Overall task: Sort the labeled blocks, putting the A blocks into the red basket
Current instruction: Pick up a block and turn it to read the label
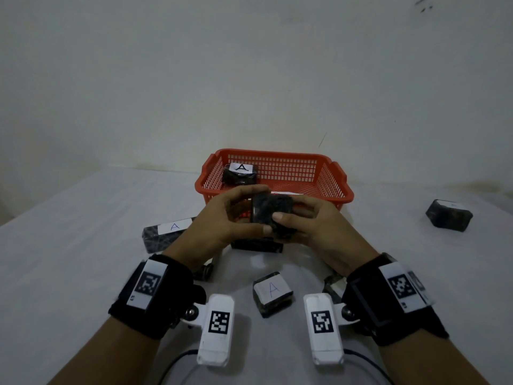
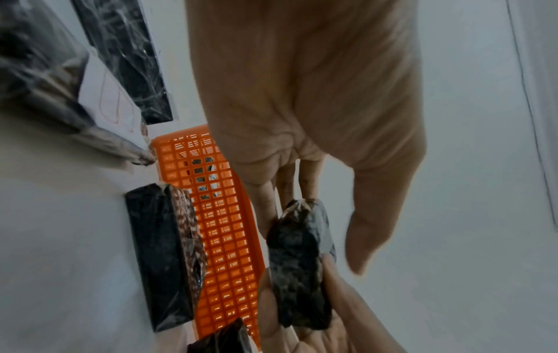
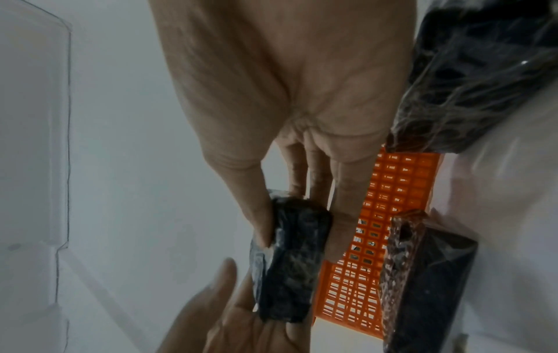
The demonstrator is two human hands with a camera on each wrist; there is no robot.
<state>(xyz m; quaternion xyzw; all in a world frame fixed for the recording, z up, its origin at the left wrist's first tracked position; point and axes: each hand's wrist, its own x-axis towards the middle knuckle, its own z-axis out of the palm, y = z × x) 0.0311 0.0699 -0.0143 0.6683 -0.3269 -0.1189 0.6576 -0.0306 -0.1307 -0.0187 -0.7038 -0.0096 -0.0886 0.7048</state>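
The basket (image 1: 334,179) is red plastic with a grid of little holes. The blocks, like the one near the wrists (image 1: 273,294), are dark and speckled like stone, wrapped in shiny, crinkly clear film, with white paper labels. The table (image 1: 83,245) looks covered in soft, matt white cloth. The wrist bands (image 1: 155,295) are black cloth.

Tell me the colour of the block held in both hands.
Mottled black block, clearest in the right wrist view.
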